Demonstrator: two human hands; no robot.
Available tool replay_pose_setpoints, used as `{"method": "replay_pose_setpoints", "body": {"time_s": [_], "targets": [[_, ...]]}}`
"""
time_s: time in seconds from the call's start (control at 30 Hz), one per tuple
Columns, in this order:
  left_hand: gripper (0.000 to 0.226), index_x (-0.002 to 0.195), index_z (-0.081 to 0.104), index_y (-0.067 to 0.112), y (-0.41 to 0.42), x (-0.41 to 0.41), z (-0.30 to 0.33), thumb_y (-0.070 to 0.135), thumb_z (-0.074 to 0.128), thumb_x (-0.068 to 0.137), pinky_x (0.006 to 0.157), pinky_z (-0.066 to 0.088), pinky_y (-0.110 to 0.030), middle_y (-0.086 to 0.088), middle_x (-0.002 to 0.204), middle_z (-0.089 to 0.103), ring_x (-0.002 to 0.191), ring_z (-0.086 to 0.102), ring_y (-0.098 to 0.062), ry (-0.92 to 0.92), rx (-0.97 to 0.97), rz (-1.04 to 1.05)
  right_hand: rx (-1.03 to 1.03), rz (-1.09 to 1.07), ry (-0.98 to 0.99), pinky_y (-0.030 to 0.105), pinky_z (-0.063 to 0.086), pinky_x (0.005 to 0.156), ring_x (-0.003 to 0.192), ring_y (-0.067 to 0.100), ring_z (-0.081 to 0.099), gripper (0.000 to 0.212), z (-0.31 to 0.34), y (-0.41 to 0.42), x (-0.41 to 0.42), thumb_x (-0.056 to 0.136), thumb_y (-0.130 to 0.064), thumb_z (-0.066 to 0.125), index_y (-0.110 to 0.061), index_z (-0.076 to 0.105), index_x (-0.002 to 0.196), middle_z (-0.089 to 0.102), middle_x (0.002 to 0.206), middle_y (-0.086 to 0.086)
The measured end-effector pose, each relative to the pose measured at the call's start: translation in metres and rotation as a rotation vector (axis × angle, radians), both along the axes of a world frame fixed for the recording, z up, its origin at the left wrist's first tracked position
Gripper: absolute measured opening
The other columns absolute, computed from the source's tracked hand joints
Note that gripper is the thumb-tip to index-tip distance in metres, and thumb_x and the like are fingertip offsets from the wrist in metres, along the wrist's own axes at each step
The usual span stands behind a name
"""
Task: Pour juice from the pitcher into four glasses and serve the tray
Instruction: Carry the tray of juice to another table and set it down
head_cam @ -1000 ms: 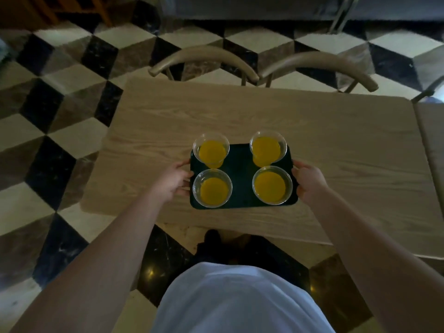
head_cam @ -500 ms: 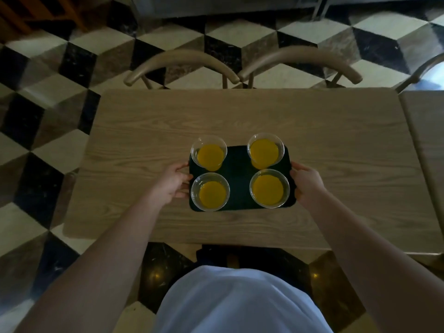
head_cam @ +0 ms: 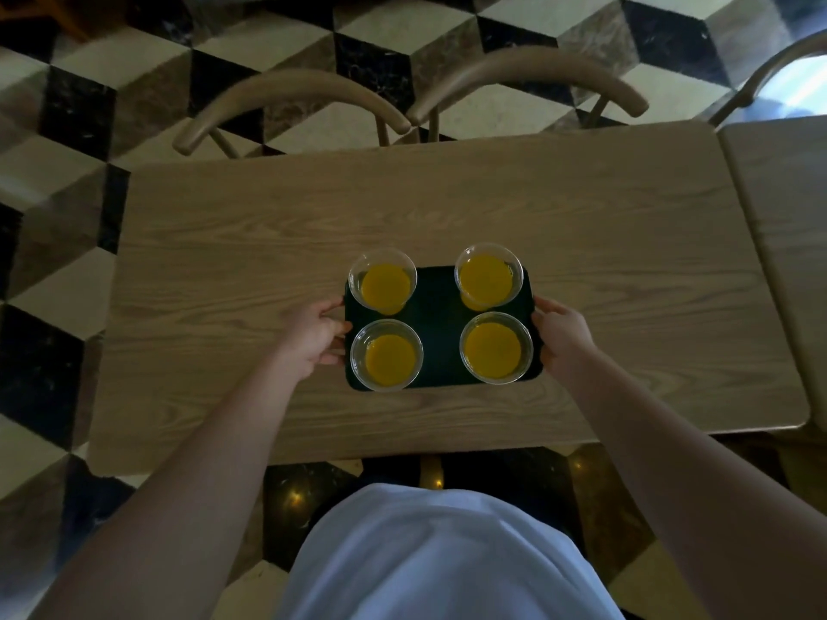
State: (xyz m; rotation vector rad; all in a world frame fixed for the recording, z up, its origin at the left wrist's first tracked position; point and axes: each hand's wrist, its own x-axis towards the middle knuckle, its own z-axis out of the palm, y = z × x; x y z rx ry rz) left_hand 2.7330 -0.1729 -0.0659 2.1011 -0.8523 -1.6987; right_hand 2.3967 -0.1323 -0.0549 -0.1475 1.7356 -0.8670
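Here the tray (head_cam: 439, 306) lies lengthwise across the table (head_cam: 447, 208)

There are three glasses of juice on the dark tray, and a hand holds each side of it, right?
Not quite: the head view shows four glasses of juice, not three, in two rows of two on the dark tray. The rest is right: the left hand holds one side and the right hand the other.
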Motion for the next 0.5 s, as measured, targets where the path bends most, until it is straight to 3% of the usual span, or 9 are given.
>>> {"method": "replay_pose_setpoints", "body": {"time_s": [0.13,0.23,0.4,0.5], "targets": [[0.065,0.145,0.049,0.027,-0.004,0.001,-0.012,-0.004,0.059,0.089,0.085,0.056,-0.054,-0.014,0.115,0.069,0.094,0.068,-0.030,-0.007,0.014,-0.017,0.025,0.014,0.005,0.039,0.064,0.072,0.085,0.022,0.079,0.047,-0.009,-0.002,0.003,0.100,0.003,0.047,-0.017,0.064,0.139,0.077,0.108,0.008],[0.066,0.146,0.048,0.028,-0.009,0.003,-0.018,-0.004,0.060,0.090,0.082,0.056,-0.052,-0.014,0.122,0.067,0.100,0.067,-0.031,-0.005,0.026,-0.018,0.032,0.019,0.008,0.044,0.064,0.082,0.092,0.025,0.078,0.047,-0.016,-0.007,0.004,0.101,0.002,0.047,-0.017,0.063,0.141,0.076,0.113,0.008],[0.065,0.146,0.047,0.029,-0.022,0.002,-0.019,-0.003,0.060,0.091,0.070,0.056,-0.043,-0.011,0.117,0.069,0.100,0.069,-0.028,0.003,0.040,-0.020,0.045,-0.003,-0.002,0.039,0.064,0.074,0.087,0.022,0.079,0.046,-0.023,-0.018,0.006,0.101,0.002,0.049,-0.017,0.063,0.141,0.077,0.109,0.008],[0.064,0.145,0.048,0.029,-0.026,-0.001,-0.021,-0.003,0.060,0.090,0.065,0.054,-0.041,-0.012,0.124,0.067,0.105,0.067,-0.029,0.010,0.037,-0.025,0.050,-0.005,-0.010,0.043,0.064,0.081,0.092,0.025,0.078,0.045,-0.028,-0.022,0.004,0.102,0.000,0.049,-0.017,0.062,0.142,0.077,0.109,0.008]]}}
